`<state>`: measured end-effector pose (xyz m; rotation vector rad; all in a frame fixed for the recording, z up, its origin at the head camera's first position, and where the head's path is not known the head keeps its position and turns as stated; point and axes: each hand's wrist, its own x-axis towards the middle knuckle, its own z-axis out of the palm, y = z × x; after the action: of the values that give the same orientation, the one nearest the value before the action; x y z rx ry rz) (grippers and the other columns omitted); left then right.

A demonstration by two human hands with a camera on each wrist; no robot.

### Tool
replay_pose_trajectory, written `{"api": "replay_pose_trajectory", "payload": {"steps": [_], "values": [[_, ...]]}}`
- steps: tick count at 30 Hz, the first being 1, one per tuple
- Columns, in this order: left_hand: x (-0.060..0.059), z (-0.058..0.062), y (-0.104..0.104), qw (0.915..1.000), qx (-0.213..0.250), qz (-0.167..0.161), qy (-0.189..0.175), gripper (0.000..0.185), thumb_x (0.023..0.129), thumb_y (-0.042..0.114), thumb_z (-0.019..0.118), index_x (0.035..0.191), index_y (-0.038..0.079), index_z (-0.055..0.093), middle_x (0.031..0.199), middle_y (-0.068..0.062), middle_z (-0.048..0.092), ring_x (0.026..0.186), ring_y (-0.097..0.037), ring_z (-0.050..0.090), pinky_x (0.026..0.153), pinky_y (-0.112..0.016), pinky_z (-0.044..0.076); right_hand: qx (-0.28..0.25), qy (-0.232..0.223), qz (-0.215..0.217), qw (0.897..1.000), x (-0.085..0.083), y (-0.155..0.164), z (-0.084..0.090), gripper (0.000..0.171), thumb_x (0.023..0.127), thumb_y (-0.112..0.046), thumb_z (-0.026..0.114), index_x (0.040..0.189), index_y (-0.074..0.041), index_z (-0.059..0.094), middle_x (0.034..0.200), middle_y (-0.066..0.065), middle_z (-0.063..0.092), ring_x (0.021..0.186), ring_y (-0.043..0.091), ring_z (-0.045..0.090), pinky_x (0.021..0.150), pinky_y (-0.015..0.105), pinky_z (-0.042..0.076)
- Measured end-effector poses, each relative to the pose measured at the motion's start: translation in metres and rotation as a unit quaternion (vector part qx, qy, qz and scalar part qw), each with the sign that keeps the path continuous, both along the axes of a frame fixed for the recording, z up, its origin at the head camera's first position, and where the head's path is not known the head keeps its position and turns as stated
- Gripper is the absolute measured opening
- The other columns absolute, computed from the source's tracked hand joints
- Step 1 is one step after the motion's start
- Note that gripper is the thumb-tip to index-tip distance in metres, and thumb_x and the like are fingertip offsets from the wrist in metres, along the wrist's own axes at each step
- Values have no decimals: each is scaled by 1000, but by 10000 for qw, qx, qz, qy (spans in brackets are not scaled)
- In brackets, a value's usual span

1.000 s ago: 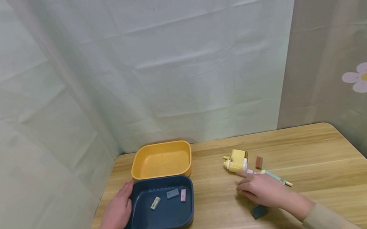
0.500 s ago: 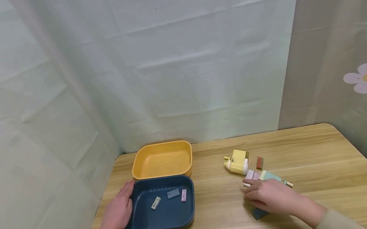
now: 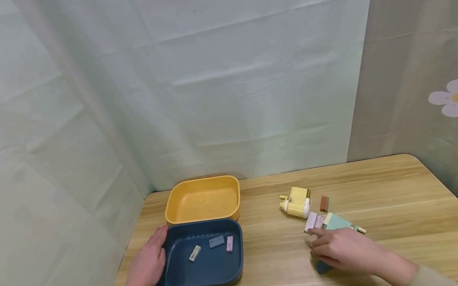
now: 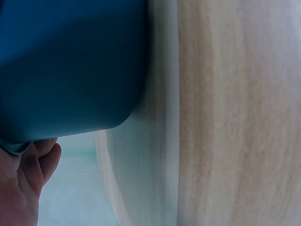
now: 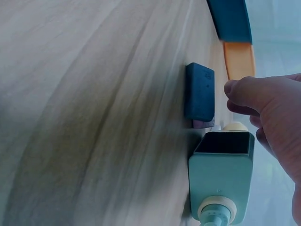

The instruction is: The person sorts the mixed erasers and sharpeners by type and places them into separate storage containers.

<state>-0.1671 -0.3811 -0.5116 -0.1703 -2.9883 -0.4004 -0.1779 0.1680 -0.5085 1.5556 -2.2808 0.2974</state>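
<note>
Right wrist view | right hand [image 5: 274, 109] slack, empty | navy block [image 5: 200, 92] beneath, apart | head: left hand [image 3: 146, 263], grip unclear

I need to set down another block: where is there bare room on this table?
The table is bare between the navy tray and right hand, and at its right, beyond the teal object and behind the sleeve. It is crowded around that hand: yellow object, pink blocks, red block and dark blue block cluster there.
</note>
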Motion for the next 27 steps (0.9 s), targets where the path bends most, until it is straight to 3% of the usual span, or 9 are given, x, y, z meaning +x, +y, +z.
{"api": "replay_pose_trajectory", "payload": {"steps": [14,27], "values": [[0,1,1,10000,14,-43,1,56,106,5,47,160,-7,40,162,-28,44,149,-49,42,119,-65,39,189,642,76,9977,11,1,-5,27,75,-21,94,99,-17,81,117,3,80,122,29,72,86,36,65],[0,1,0,10000,39,-66,-31,57,106,4,48,161,-7,40,163,-28,43,150,-49,41,119,-65,38,270,640,136,9975,12,3,-12,23,77,-17,93,97,-14,82,113,1,80,124,26,71,82,32,65]]}}
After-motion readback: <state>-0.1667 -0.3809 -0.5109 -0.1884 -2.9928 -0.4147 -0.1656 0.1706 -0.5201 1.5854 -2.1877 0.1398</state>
